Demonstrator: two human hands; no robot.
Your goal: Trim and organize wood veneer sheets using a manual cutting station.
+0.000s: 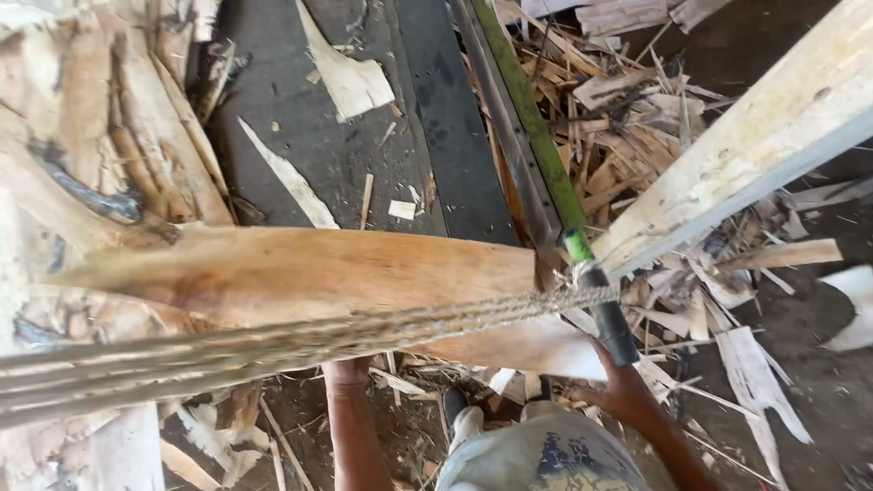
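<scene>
Twisted rope runs nearest the lens, tied to the green-and-black lever bar. Right hand has its grip closed on the bar's black lower end; left hand is hidden under the wooden slab, grip untellable. Slab lies across the dark machine bed's near edge. If the rope slips, the bar may jerk; scraps on the floor could trip.

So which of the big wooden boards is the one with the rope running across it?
The wide orange-brown board lying crosswise in front of the person. The twisted rope crosses its lower edge. The paler plank at upper right slants away with no rope on it.
</scene>
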